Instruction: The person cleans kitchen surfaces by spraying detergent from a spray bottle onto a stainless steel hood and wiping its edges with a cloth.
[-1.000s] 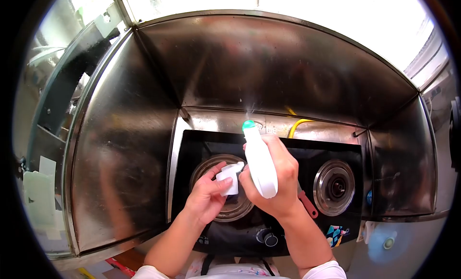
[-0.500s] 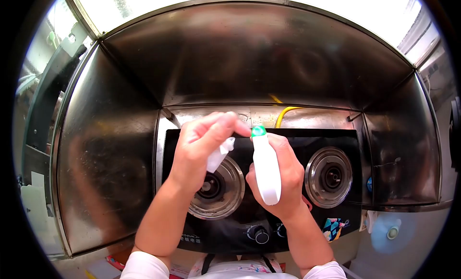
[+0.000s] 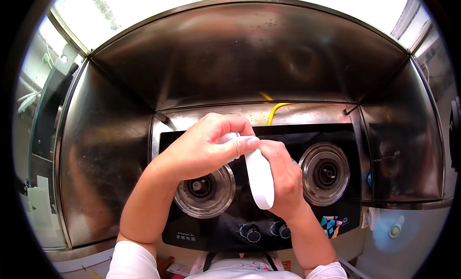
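My right hand is wrapped round a white spray bottle held above the middle of the black gas stove. The top of its white spray head faces me, and the body below is hidden. My left hand is closed, thumb and fingers pinching the green nozzle at the far end. Only a sliver of the nozzle shows. Tucked in the left palm is a crumpled white cloth or tissue, mostly covered by the fingers.
A left burner and a right burner flank my hands. Two control knobs sit at the stove's front. Dark metal panels enclose the back and sides. A yellow hose runs behind the stove.
My left hand has moved right and closed its thumb and fingers over the green nozzle, which was in plain sight. The right hand still grips the bottle, and the view has shifted slightly.
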Tool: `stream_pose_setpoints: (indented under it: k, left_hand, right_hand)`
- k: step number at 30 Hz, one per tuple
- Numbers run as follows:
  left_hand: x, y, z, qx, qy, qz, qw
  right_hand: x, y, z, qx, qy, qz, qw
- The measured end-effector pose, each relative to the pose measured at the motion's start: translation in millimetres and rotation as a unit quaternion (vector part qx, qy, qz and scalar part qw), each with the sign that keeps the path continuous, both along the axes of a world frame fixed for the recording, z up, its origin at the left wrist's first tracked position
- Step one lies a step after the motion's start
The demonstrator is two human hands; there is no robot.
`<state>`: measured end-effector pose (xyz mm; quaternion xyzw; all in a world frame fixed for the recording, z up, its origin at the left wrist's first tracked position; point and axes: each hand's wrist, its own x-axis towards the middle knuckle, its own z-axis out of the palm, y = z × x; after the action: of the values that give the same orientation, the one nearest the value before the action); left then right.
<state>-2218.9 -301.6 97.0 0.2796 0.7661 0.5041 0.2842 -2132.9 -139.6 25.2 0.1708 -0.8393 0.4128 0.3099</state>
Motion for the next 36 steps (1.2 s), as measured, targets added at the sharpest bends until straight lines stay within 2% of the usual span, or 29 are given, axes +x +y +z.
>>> stream_pose_setpoints:
  k: [4, 8, 12, 16, 18, 22, 24, 28, 30, 33, 36]
  left_hand:
    - [2.4, 5.5, -0.6, -0.014, -0.017, 0.007, 1.000]
    - [6.6, 7.7, -5.0, 0.079, -0.131, 0.013, 0.988]
    - [11.8, 8.1, -8.5, 0.157, -0.234, 0.052, 0.958]
    - [13.0, 10.6, -4.9, 0.156, -0.220, 0.058, 0.961]
    - [11.8, 10.6, -2.5, 0.098, -0.176, 0.038, 0.979]
    - [12.9, 17.3, -4.1, 0.092, -0.187, 0.028, 0.978]
    - [18.7, 25.2, -10.6, 0.234, -0.249, 0.075, 0.937]
    - [25.9, 39.8, -27.4, 0.371, -0.233, 0.255, 0.862]
    - [29.7, 47.8, -41.4, 0.364, -0.284, 0.243, 0.853]
    - [36.4, 66.1, -51.5, 0.311, -0.304, 0.213, 0.875]
    - [46.4, 98.7, -75.7, 0.320, -0.234, 0.287, 0.872]
  right_hand:
    - [3.2, 4.2, 2.3, -0.025, -0.003, 0.005, 1.000]
    - [7.2, 6.3, 1.2, -0.055, -0.032, 0.021, 0.998]
    - [5.7, 8.5, 1.4, -0.043, 0.003, 0.013, 0.999]
    - [7.6, 8.2, 3.7, -0.032, 0.004, 0.014, 0.999]
    - [9.9, 7.4, 4.4, -0.034, -0.006, 0.010, 0.999]
    - [9.8, 10.4, 1.9, -0.043, -0.002, -0.006, 0.999]
    - [9.5, 13.3, 7.7, -0.064, -0.001, -0.028, 0.998]
    - [11.7, 21.6, 11.7, -0.120, -0.033, -0.069, 0.990]
    - [10.7, 32.9, 17.9, -0.117, -0.022, -0.089, 0.989]
    - [10.5, 56.6, 32.0, -0.146, 0.002, -0.107, 0.983]
    - [5.1, 82.4, 35.2, -0.096, 0.034, -0.148, 0.984]
